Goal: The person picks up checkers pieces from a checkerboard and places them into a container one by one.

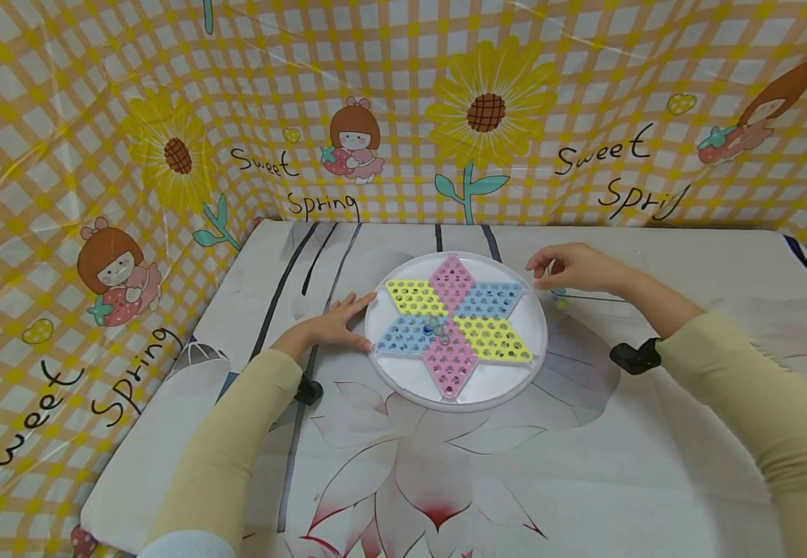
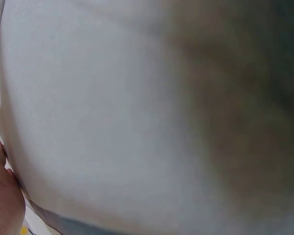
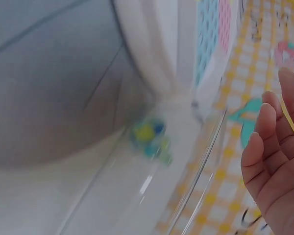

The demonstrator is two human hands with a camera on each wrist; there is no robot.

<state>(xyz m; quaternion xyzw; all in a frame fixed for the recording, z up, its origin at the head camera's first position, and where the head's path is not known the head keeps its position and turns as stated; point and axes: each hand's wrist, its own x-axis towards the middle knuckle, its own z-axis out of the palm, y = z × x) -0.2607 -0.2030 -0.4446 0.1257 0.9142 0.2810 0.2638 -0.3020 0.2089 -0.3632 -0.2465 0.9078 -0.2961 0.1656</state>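
A round white Chinese checkers board point(image 1: 403, 380) with a pink, yellow and blue six-pointed star lies flat on the table. Several glass marbles point(image 1: 438, 328) sit near the star's centre. My left hand point(image 1: 333, 322) rests its spread fingers and thumb against the board's left rim; the left wrist view catches only part of that hand point(image 2: 5, 196) at its edge. Beside the upper right rim hovers my right hand point(image 1: 574, 267), fingers loosely bent, with nothing visible in them. Below it, more coloured marbles point(image 3: 149, 137) lie blurred in what looks like a clear plastic container point(image 3: 144, 188).
The table's cover point(image 1: 403, 465) bears a printed lotus and dark stripes. A checked yellow cloth point(image 1: 403, 70) with sunflowers rises behind and at the left. A white wire-like object point(image 1: 201, 355) stands at the table's left edge.
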